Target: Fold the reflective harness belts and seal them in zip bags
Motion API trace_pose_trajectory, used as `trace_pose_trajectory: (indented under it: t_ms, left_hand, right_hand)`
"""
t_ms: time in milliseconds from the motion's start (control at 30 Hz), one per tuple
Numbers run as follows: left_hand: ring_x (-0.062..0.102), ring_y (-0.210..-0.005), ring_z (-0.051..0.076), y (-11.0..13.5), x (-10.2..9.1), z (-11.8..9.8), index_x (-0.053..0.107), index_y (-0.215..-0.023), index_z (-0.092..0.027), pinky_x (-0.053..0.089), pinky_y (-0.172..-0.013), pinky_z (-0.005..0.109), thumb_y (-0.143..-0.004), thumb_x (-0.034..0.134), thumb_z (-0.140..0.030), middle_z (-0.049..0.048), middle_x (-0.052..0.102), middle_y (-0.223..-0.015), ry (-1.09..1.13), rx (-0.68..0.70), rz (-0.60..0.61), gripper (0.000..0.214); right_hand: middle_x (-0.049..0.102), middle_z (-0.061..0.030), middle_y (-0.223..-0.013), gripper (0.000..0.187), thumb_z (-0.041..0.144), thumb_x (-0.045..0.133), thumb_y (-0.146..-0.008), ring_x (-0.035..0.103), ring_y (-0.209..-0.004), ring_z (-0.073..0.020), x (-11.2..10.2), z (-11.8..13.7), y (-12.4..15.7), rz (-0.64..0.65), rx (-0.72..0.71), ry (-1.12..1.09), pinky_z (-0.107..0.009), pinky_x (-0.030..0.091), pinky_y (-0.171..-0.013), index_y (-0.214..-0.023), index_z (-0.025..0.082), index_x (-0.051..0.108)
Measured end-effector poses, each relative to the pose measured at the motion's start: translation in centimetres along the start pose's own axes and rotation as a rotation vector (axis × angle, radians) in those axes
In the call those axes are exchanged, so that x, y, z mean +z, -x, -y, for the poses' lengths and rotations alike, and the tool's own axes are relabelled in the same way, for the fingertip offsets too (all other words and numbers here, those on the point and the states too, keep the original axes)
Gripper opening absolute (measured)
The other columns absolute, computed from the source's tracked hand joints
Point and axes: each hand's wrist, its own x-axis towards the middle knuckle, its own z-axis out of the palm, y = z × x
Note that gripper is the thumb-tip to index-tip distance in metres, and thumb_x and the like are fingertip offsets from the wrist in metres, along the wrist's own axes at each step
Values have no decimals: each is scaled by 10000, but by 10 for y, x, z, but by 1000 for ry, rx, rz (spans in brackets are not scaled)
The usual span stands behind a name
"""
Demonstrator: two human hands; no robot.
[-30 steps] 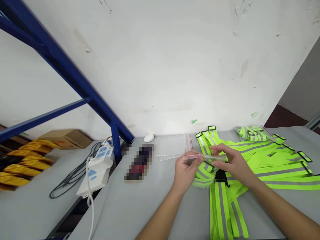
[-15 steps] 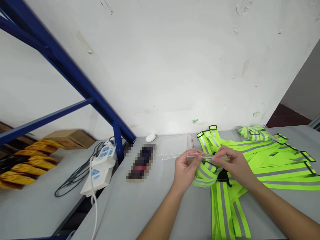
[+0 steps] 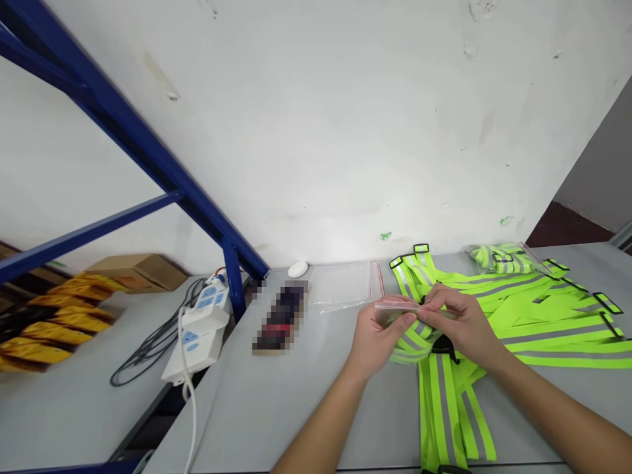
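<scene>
My left hand [image 3: 378, 339] and my right hand [image 3: 459, 322] both pinch the top edge of a clear zip bag [image 3: 397, 307] with a red strip, held just above the grey table [image 3: 296, 395]. A folded neon-yellow reflective vest [image 3: 409, 342] sits inside the bag below my fingers. The fingertips of the two hands nearly meet at the bag's middle. More neon-yellow reflective vests [image 3: 543, 316] lie spread on the table under and to the right of my hands.
A stack of empty clear bags [image 3: 345, 286] lies by the wall, with a white oval object [image 3: 297, 268] and a blurred dark item [image 3: 279, 319] to its left. White power strips [image 3: 200, 326] with cables, a blue rack post [image 3: 234, 286], yellow packets [image 3: 44, 322] and a cardboard box [image 3: 133, 271] stand left.
My right hand has slid left along the bag's top edge toward my left hand. The view has shifted slightly.
</scene>
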Motion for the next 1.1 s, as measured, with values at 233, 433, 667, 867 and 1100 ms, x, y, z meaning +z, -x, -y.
trace_pose_trajectory:
  t_ms: [233,433,667,867,1100]
  left_hand:
    - [655,-813,184,0,-2,-2,729,-795,-152,512,-736,271,-771,713,-318,66,707,-852,-40,-44,-12,169]
    - [665,-829,211,-1,-2,-4,743,-779,-156,533,-737,304,-703,765,-319,86,715,-875,-42,-33,9,181]
    - [649,-807,203,1,1,-5,750,-716,-182,521,-743,323,-717,756,-278,67,721,-746,-48,63,-17,96]
    - [644,-855,210,-1,-3,-3,744,-747,-167,516,-799,342,-733,746,-312,83,728,-816,-29,45,-44,146]
    - [650,-892,220,-6,-20,-10,724,-816,-159,508,-854,347,-742,736,-351,78,719,-896,-65,-31,-11,206]
  right_hand:
    - [613,-23,-850,204,372,762,-719,587,-784,-180,-10,2,0,101,67,53,-296,479,-671,-807,220,660]
    - [593,-6,-745,229,398,685,-797,568,-709,-163,-15,-2,3,73,37,66,-306,456,-658,-702,207,602]
    - [595,1,-695,205,327,748,-752,570,-672,-149,-7,-4,5,17,-19,22,-289,445,-621,-643,211,619]
    - [602,-11,-685,215,358,759,-734,575,-675,-162,-9,-6,5,-34,-3,21,-297,459,-607,-635,214,635]
    - [603,-12,-686,230,383,772,-712,574,-647,-155,-12,-11,1,-72,63,8,-297,469,-605,-624,212,646]
